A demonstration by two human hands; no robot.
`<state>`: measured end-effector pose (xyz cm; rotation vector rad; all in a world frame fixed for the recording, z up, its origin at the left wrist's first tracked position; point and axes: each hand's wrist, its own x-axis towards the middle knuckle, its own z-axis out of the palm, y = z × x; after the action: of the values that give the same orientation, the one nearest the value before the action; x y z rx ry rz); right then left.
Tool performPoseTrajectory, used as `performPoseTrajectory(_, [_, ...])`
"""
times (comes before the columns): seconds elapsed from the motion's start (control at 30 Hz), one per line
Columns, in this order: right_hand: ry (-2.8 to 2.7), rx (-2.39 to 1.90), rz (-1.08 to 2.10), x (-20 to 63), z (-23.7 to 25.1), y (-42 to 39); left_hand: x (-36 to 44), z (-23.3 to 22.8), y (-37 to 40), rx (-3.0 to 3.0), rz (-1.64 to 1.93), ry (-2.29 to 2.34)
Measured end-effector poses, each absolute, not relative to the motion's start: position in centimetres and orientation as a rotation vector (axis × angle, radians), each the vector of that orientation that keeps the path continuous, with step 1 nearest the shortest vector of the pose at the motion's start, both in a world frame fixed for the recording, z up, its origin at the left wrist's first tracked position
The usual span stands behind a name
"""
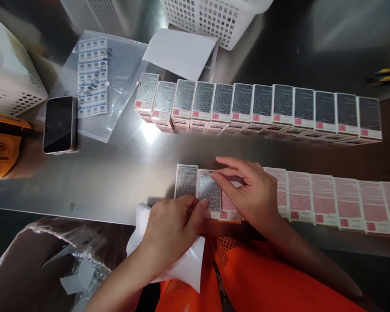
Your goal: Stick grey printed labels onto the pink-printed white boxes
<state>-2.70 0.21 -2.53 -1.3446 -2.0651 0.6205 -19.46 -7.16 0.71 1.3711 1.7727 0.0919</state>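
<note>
Steel bench [117,173] is seen from above, glare near the middle. Far left: a white basket [9,78], orange item [3,147], then a phone [60,124] lying face up. A clear bag [123,86] with a label sheet [92,77] inside is laid just beside the phone. A second basket [211,19] and a white sheet [182,52] are seen at the top.

Back row [256,110]: cartons laid side by side, touching, dark printed faces up. Front row [328,201]: pink faces up on the right; the two leftmost cartons show dark print.

Left hand [172,229] is curled, fingertips pinched on the near edge of the second carton [209,193]; white backing paper [188,264] is trapped under the palm. Whether a label is held cannot be told. Right hand [250,190] is laid flat, fingers nearly straight and close together, index tip pressed on the carton's top edge; nothing is gripped.

Cartons are judged light, stiff but crushable, and likely to slide on steel. Best taken by the long edges, with one hand used as a stop. The backing paper is judged thin and floppy.

An orange garment [253,281] is seen below, and a crumpled plastic bag [68,260] at lower left.
</note>
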Motion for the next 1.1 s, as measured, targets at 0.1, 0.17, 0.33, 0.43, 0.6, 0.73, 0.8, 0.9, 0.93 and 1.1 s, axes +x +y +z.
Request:
performPoseTrajectory(0.1, [-2.076, -1.284, 0.551, -2.8, -2.6, 0.2, -19.4, 0.5, -7.1, 1.417, 0.023, 1.789])
performPoseTrajectory(0.17, [-2.077, -1.248, 0.504, -2.8, -2.8, 0.1, -19.4, 0.4, -6.9, 1.441, -0.033, 1.791])
performPoseTrajectory(0.33, [-2.114, -1.225, 0.398, -3.0, -2.9, -0.1, -19.5, 0.4, -6.5, 1.448, -0.1, 1.768])
performPoseTrajectory(0.43, [-2.136, -1.236, 0.346, -3.0, -3.0, -0.3, -19.7, 0.5, -6.3, 1.428, -0.08, 1.759])
performPoseTrajectory(0.6, [-2.154, -1.253, 0.325, -2.9, -3.0, -0.3, -19.7, 0.5, -6.0, 1.414, -0.07, 1.748])
performPoseTrajectory(0.73, [-2.155, -1.26, 0.321, -3.0, -3.0, -0.3, -19.6, 0.5, -5.8, 1.442, -0.108, 1.744])
performPoseTrajectory(0.8, [-2.156, -1.261, 0.328, -3.0, -3.0, -0.3, -19.6, 0.5, -5.8, 1.455, -0.123, 1.75])
performPoseTrajectory(0.9, [-2.163, -1.279, 0.376, -2.9, -2.9, -0.3, -19.6, 0.5, -5.8, 1.457, -0.132, 1.761])
performPoseTrajectory(0.93, [-2.164, -1.285, 0.386, -2.9, -2.9, -0.3, -19.6, 0.5, -5.8, 1.455, -0.133, 1.764])
performPoseTrajectory(1.1, [-2.172, -1.279, 0.371, -3.0, -3.0, -0.4, -19.5, 0.4, -5.8, 1.466, -0.128, 1.77])
